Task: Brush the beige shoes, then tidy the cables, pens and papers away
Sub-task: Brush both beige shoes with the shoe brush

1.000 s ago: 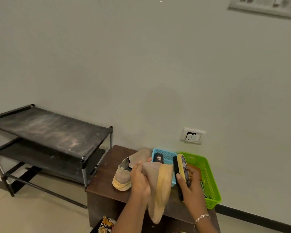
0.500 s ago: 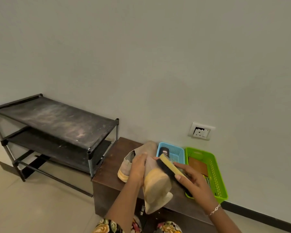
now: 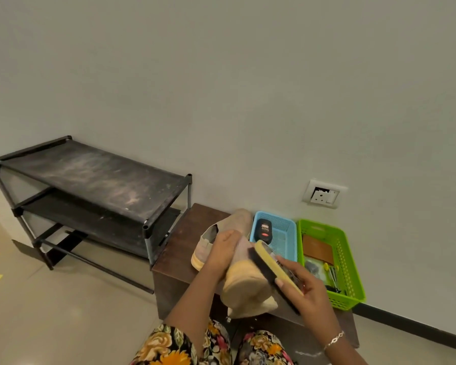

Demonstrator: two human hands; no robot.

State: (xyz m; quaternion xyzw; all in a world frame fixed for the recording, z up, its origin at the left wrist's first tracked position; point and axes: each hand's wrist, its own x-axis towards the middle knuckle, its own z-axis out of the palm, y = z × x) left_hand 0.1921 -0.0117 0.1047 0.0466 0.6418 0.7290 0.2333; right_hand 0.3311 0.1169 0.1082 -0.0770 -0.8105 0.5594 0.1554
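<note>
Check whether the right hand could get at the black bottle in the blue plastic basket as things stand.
Probably not directly: the right hand grips the yellow-backed brush against the held beige shoe. The black bottle lies uncovered in the blue plastic basket just beyond.

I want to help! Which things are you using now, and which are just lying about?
In use: beige shoe in left hand; yellow-backed black-bristled brush in right hand; second beige shoe on brown table.
Lying about: black metal-framed rack; blue plastic basket; green plastic basket; white wall socket.
</note>
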